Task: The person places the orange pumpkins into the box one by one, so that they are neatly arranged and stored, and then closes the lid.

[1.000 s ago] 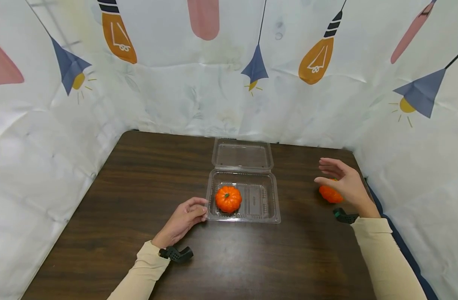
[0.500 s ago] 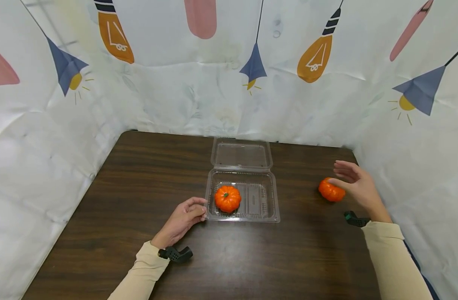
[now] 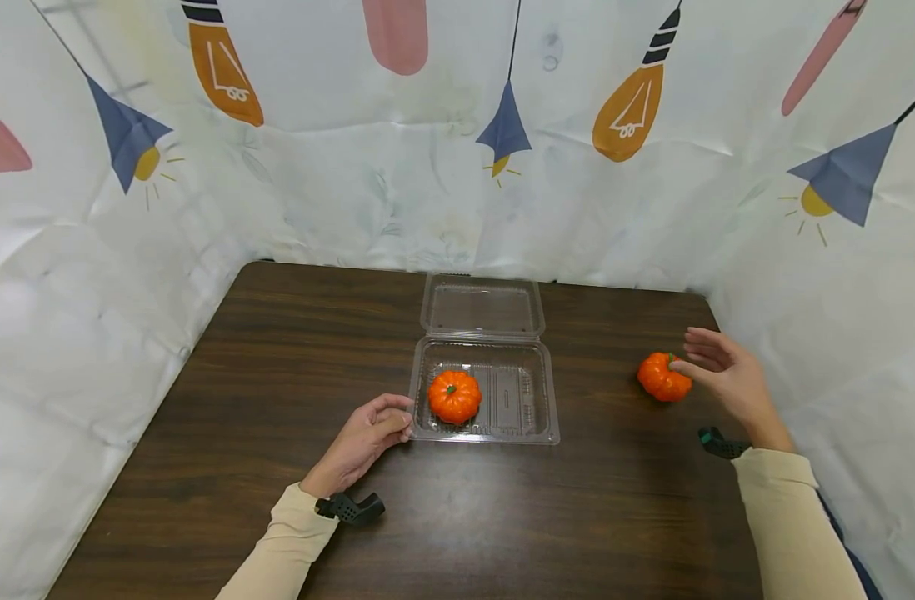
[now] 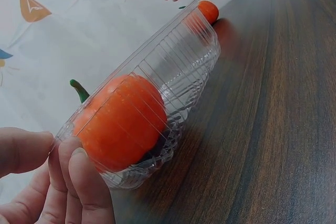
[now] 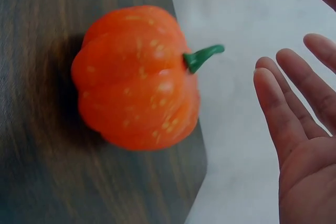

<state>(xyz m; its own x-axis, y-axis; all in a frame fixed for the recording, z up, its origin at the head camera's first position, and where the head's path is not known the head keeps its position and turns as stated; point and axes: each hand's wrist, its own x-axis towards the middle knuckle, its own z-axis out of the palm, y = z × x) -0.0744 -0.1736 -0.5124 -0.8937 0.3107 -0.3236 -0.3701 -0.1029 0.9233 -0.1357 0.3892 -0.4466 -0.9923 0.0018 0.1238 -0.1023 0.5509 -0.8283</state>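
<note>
A clear plastic clamshell container (image 3: 521, 433) lies on the table with its lid (image 3: 483, 308) folded back. Inside its left half is an orange toy pumpkin (image 3: 455, 397) with a green stem. Thumb and fingers of my left hand (image 3: 363, 442) pinch the container's left rim, seen close up in the left wrist view. A second orange pumpkin (image 3: 662, 382) rests on the table to the right of the container. My right hand (image 3: 731, 379) hovers just right of and above that pumpkin, fingers spread; in the right wrist view a gap separates the hand (image 5: 310, 145) from the pumpkin (image 5: 137, 80).
The dark wood-grain table (image 3: 487, 525) meets white cloth walls (image 3: 397, 192) printed with lamps and bulbs at the back and sides. The second pumpkin stands near the table's right edge. Each wrist wears a black band (image 3: 352, 508).
My right hand has drawn back to the right, leaving more of the second pumpkin in view. The left hand stays at the container's rim, and both pumpkins remain in place.
</note>
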